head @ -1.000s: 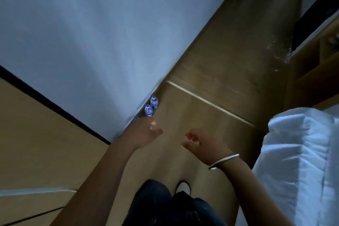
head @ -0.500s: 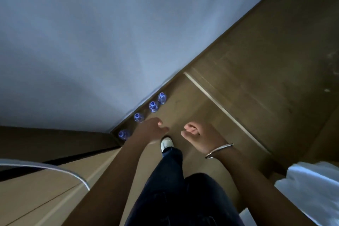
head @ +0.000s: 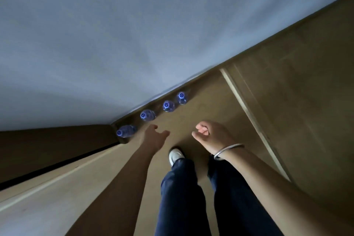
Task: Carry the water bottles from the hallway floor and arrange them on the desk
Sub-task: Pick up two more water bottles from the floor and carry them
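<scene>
The pale wall (head: 134, 34) fills most of what I see, and I place everything by it. The brown wooden floor (head: 297, 92) meets its foot along a slanting line, with a light strip (head: 249, 113) crossing the boards on the far side from the wall. A wooden panel (head: 47, 188) runs beside me, joining the wall at a dark corner. My legs in dark trousers (head: 182, 197) stand out from the wall, one white shoe (head: 175, 156) stepping toward it. My right hand (head: 210, 136), further from the wall, is curled loosely with nothing in it, a silver bangle (head: 228, 150) on its wrist. My left hand (head: 155, 136), nearer the wall, is spread with thumb apart, holding nothing, short of the bottles. Four water bottles (head: 147, 115) stand in a row on the floor tight against the wall's foot, blue caps up; the one in the corner (head: 125, 131) seems tilted or lying, though the dim light makes that hard to judge. Nothing lies between my hands and the row.
</scene>
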